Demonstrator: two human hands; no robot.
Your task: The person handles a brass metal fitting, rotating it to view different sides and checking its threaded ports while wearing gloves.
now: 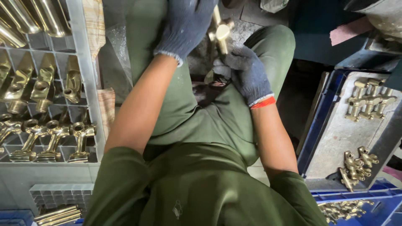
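Note:
Both my hands wear dark grey knit gloves and meet over my lap. My left hand [184, 25] closes around the upper part of a brass tap fitting [222, 35], whose rounded end shows between the gloves. My right hand [247, 71], with a red-edged cuff, grips the fitting from below. A dark rag or pad [207, 90] lies on my green trousers just under the hands. The rest of the fitting is hidden by the gloves.
A white plastic grid crate [83, 75] on my left holds rows of polished brass fittings [50, 138]. On my right a blue crate [322, 121] lined with grey board holds duller brass castings [368, 102] and a second cluster of castings [356, 165]. More brass pieces [343, 207] lie below.

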